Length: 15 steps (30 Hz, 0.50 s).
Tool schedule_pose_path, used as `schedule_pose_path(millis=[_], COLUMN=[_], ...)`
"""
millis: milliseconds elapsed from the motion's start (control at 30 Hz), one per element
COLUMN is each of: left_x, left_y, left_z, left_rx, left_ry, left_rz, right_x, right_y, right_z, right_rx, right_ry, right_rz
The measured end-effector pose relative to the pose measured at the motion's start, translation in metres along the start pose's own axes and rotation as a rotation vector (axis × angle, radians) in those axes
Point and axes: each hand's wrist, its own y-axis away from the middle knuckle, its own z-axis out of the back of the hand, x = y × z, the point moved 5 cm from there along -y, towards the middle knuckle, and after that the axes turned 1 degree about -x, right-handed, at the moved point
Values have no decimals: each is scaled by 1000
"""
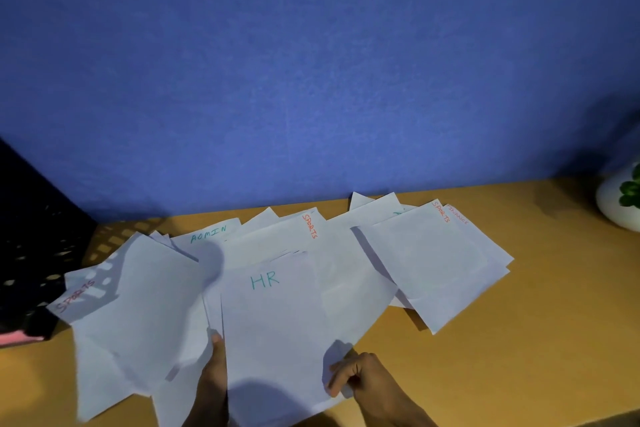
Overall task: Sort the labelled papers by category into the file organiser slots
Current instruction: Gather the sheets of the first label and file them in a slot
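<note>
Both hands grip a small stack topped by the HR sheet (273, 319): the left hand (214, 381) pinches its left edge and the right hand (360, 374) its lower right corner, probably to square the HR papers before filing. The other labelled papers (429, 253), marked SPORTS, ADMIN and FINANCE, lie fanned across the worktop (519, 340) with labels readable. The black file organiser (31, 236) stands at far left, its slots hidden.

Papers (277, 340) thin matt white; surface (519, 340) smooth tan wood-look laminate; organiser (31, 236) black perforated, plastic or metal unclear; pot (613, 205) smooth white.
</note>
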Motion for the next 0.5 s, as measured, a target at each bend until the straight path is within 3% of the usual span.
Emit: schedule_pose_path(millis=[100, 233, 500], left_x=[-14, -19, -19], left_y=[0, -3, -5], left_z=[3, 9, 17], left_rx=[-121, -181, -211], left_ry=[-233, -356, -417], left_rz=[-140, -239, -238], right_x=[-7, -22, 12], right_y=[-5, -11, -36], right_z=[-2, 0, 40], right_rx=[-5, -34, -350], right_ry=[21, 29, 352], right_rz=[-23, -66, 238])
